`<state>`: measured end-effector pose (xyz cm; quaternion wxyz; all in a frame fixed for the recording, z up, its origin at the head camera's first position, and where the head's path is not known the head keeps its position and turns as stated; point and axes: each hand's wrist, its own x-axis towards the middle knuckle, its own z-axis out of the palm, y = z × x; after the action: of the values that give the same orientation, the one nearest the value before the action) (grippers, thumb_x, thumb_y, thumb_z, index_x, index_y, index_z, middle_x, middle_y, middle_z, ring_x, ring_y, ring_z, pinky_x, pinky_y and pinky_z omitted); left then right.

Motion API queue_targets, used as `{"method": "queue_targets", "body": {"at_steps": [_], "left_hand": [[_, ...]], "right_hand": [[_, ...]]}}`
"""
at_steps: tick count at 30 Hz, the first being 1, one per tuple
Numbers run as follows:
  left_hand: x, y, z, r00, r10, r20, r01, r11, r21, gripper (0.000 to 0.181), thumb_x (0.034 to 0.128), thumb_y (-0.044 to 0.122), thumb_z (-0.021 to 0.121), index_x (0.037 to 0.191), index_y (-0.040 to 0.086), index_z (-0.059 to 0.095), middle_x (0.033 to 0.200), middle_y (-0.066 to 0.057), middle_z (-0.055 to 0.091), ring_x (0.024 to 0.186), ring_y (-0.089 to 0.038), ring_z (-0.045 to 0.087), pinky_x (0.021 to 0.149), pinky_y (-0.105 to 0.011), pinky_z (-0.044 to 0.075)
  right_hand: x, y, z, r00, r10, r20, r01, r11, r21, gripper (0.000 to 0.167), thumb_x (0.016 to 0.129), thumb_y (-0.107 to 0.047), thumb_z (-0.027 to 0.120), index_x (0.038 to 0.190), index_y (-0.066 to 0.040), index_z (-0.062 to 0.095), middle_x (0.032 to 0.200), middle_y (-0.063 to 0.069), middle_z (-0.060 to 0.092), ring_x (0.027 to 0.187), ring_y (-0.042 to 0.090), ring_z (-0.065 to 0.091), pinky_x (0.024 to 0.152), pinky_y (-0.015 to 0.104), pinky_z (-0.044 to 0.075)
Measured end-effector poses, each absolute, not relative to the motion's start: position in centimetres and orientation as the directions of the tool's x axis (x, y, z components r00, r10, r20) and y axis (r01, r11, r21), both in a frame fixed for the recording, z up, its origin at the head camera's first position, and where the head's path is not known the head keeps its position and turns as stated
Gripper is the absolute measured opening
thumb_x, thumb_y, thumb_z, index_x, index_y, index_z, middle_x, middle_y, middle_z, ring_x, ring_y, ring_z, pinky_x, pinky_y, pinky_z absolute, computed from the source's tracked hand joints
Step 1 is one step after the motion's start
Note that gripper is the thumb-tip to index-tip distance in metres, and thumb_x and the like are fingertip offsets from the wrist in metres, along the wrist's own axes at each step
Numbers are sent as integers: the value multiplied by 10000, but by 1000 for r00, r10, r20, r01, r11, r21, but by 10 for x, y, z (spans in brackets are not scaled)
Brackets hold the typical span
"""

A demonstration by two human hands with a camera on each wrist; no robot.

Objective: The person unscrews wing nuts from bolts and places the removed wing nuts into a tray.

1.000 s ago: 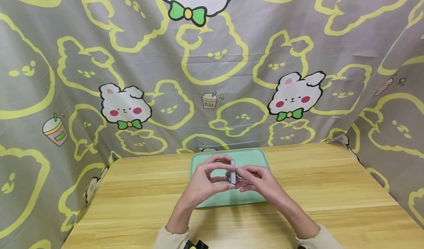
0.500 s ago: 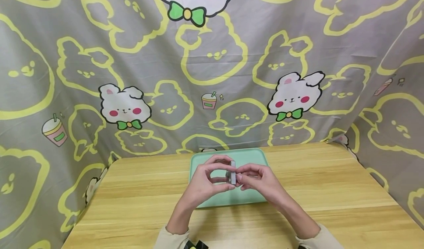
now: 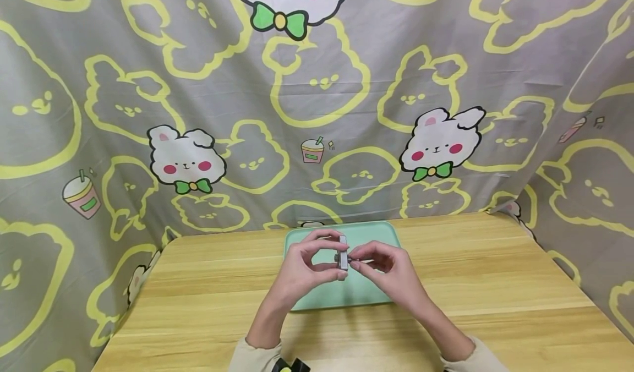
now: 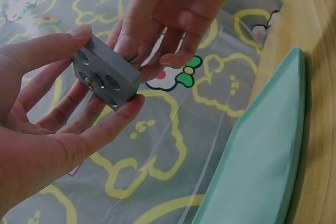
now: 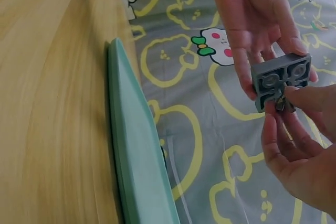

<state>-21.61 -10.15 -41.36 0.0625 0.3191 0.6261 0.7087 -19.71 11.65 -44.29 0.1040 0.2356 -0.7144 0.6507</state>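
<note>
A small grey block (image 3: 343,252) stands upright above the tray, held at its edges between the thumb and fingers of my left hand (image 3: 303,264). Its one face in the left wrist view shows round holes and a metal stud (image 4: 94,82) near the centre. The other face, seen in the right wrist view, is hollow with round bosses. There the thumb and fingers of my right hand (image 3: 391,266) pinch a small dark metal part (image 5: 282,103) at the block. Fingertips partly cover that part, so its exact kind is unclear.
Below the hands a mint-green tray (image 3: 322,300) lies on the light wooden table (image 3: 208,284). A grey curtain (image 3: 342,47) with yellow animal outlines and white rabbits hangs behind the table and along both sides.
The block and left hand have shifted slightly left. My right fingers have changed their grip on the small metal part, which shows more between the fingertips and the block now.
</note>
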Motion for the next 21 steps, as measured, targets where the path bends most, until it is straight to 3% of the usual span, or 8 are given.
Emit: {"method": "queue_targets", "body": {"at_steps": [12, 21], "left_hand": [[-218, -105, -414, -790, 481, 380, 294, -247, 923, 381, 810, -92, 822, 1173, -86, 710, 1373, -219, 502, 1281, -314, 509, 948, -524, 595], [-217, -105, -413, -797, 477, 370, 281, -249, 927, 384, 813, -82, 826, 1178, -88, 708, 1384, -205, 501, 1288, -316, 502, 955, -517, 592]], "right_hand": [[-199, 111, -450, -686, -188, 703, -723, 70, -687, 215, 856, 122, 763, 927, -81, 745, 1044, 120, 718, 1008, 251, 682, 862, 277, 625], [-199, 114, -449, -722, -213, 659, -682, 52, -730, 226, 852, 113, 773, 993, -59, 733, 1093, 111, 699, 1029, 230, 670, 854, 309, 630]]}}
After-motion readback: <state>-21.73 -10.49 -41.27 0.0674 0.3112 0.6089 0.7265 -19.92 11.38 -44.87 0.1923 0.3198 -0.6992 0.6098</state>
